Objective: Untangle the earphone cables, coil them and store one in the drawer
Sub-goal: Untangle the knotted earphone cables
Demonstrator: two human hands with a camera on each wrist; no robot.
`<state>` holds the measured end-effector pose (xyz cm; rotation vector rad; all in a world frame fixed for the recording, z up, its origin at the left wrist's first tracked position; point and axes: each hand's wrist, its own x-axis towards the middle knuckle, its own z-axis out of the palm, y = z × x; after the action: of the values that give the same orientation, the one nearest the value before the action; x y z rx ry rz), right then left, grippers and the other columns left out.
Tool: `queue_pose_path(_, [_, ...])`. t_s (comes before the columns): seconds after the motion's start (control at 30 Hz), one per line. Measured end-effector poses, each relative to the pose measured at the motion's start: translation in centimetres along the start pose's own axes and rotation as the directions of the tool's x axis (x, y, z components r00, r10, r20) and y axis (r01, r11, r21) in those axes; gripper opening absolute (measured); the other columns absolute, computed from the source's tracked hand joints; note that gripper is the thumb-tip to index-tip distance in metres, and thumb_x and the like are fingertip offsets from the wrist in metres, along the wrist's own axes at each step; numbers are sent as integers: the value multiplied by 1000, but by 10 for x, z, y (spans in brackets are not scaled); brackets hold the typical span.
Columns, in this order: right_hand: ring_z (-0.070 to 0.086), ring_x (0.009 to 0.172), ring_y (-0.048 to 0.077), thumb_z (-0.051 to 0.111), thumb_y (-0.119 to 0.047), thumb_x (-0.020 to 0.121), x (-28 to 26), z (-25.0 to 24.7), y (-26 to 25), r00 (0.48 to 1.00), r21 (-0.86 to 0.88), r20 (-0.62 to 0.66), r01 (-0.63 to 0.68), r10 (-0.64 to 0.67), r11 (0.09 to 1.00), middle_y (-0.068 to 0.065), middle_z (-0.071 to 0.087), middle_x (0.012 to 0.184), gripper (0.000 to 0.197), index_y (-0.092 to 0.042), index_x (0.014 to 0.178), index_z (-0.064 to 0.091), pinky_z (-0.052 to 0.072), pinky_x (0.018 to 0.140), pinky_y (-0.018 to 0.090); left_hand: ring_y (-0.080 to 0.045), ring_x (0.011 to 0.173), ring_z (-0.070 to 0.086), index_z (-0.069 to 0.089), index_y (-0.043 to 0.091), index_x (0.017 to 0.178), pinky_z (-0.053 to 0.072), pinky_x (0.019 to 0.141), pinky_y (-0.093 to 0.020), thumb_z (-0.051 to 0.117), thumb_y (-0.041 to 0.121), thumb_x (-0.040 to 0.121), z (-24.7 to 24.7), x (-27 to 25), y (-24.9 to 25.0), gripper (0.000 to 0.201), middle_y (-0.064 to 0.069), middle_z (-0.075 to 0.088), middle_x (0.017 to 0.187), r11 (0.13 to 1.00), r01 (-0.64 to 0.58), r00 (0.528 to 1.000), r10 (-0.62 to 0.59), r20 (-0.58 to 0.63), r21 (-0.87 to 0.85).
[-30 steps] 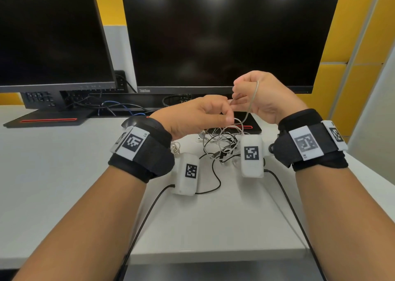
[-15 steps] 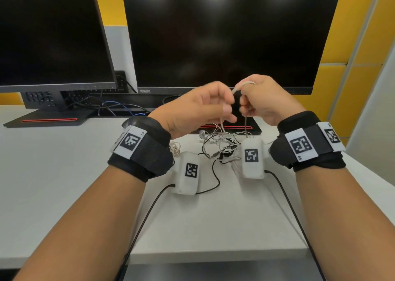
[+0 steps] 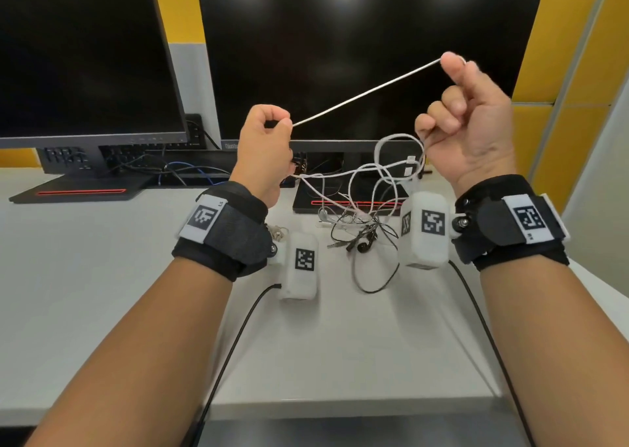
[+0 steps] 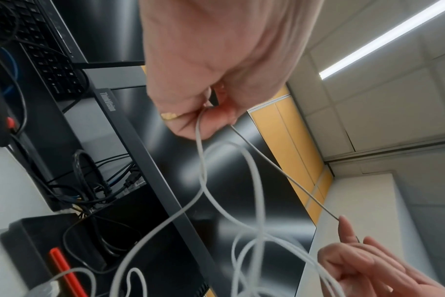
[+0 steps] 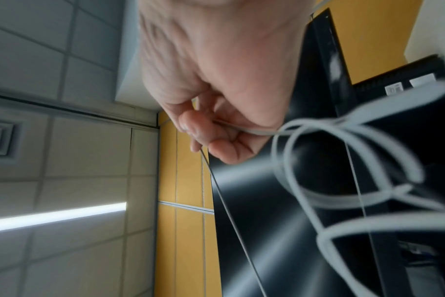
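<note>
Overhead, both hands' fingers pinch a taut white cable (image 3: 366, 92) — only there shows the desk's tangle (image 3: 360, 232).

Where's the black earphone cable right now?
In the head view the black earphone cable lies on the white desk, centre-right between the two wrists, just before the monitor base. It sits below the white cable stretched between both hands.
</note>
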<state>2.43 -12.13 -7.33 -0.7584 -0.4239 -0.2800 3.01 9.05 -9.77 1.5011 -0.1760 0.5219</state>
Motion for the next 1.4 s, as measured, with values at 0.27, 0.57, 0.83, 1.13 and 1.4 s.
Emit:
queue_pose_path(0.27, [34,47,7,39,-37,105,0,-1,4,994,-292,111,17,16,956,-6,52,68,41,-34,146,36,26,49,23,-8,59,41,51,24,96,38,47,-18,43,9,98,-4,5,-1,17,1,48,80,999,-40,989,40,-143,3])
queue_pose_path(0.57, [35,48,4,51,-18,99,2,-3,13,1000,-692,18,8,6,722,-5,47,64,19,-18,108,68,28,45,19,-2,81,53,61,21,114,43,65,-14,45,11,99,1,-1,-2,24,8,56,99,982,-58,998,53,31,179])
queue_pose_path(0.83, [36,51,11,52,-25,100,-11,11,21,913,-879,250,74,323,470,-3,48,58,22,-18,109,71,30,48,22,-10,121,53,50,24,119,44,102,-27,61,21,94,9,-14,3,28,2,51,136,962,-237,928,183,326,136])
queue_pose_path(1.13, [38,45,12,56,-15,96,-8,9,12,915,-855,191,-23,356,518,-2,43,50,24,-9,74,63,45,55,24,-3,60,58,60,13,102,48,57,-16,39,8,101,4,-2,5,21,-1,64,80,972,-202,979,198,-37,-123])
queue_pose_path(1.4, [57,56,8,59,-19,94,4,-8,21,979,-952,17,-47,205,304,-3,61,63,12,-18,90,70,46,51,15,-12,86,68,59,17,99,54,76,-22,36,14,102,-2,5,5,24,-2,66,95,954,-170,967,112,-230,-246])
